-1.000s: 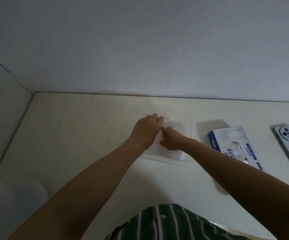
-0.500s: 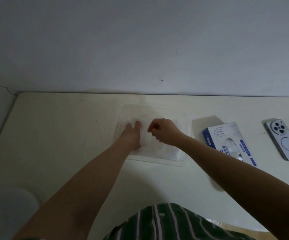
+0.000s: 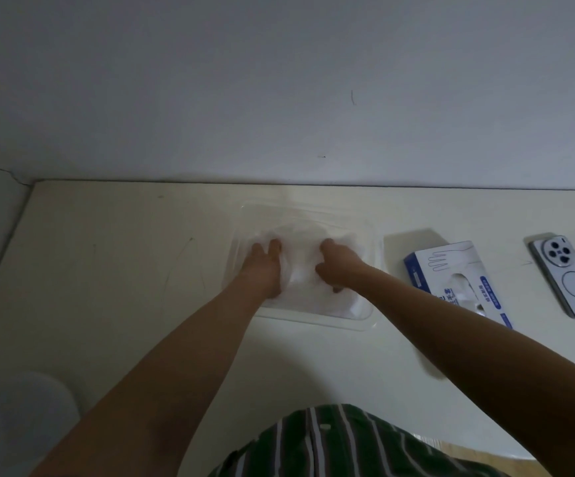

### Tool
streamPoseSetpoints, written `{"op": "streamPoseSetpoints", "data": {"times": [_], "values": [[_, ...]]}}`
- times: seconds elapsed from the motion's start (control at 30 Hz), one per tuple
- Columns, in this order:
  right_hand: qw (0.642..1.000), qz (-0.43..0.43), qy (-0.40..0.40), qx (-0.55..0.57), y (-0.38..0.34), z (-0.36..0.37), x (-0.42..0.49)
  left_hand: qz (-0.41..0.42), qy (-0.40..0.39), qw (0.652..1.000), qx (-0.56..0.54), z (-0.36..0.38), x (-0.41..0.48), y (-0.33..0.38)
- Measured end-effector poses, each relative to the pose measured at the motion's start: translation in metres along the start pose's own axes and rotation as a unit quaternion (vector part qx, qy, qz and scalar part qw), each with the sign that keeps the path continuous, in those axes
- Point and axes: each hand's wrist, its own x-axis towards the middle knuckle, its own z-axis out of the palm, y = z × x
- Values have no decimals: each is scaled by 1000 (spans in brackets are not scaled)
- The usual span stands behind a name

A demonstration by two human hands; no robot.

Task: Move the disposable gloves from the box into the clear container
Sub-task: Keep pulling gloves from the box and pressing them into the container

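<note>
**Pressing the gloves into the container**

Your left hand (image 3: 264,268) is lying flat with its fingers straight, pressing on the gloves (image 3: 299,258). Your right hand (image 3: 340,268) is sitting beside it with its fingers bent into the pile. I cannot tell whether it is pinching anything. The gloves are lying inside the container (image 3: 313,321) on the bench (image 3: 107,270), and the box (image 3: 458,280) is standing just to the right. They are looking thin, light, slippery and springy, so you are likely doing best by pinching a bunched fold.
</note>
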Motion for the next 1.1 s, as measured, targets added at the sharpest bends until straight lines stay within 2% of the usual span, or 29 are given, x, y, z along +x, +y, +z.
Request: {"op": "streamPoseSetpoints", "data": {"times": [0.13,0.2,0.27,0.37,0.47,0.57,0.63,0.77,0.87,0.97,1.1], "values": [[996,84,-39,5,-3,1,-1,-6,-9,1000,1,-2,-1,1],[994,95,-59,20,-1,3,-2,-13,-18,1000,0,-2,-3,2],[994,80,-68,30,-1,-2,-8,-19,-31,999,8,-4,-4,3],[998,-8,-51,19,0,-16,-20,-15,-32,999,16,-12,-11,5],[992,-109,14,56,2,-37,-34,-2,42,998,47,-24,-21,10],[973,-184,101,96,16,-63,-49,10,179,983,49,-34,-32,24],[962,-189,162,111,35,-79,-55,34,247,968,10,-40,-38,42],[960,-148,221,92,93,-99,-64,113,291,949,-54,-46,-45,100],[971,-86,218,51,143,-100,-67,186,271,941,-82,-43,-49,149],[975,-35,219,-17,187,-91,-74,244,202,944,-97,-29,-48,193],[970,-13,242,-37,218,-78,-82,255,84,962,-56,-3,-35,225]]}}
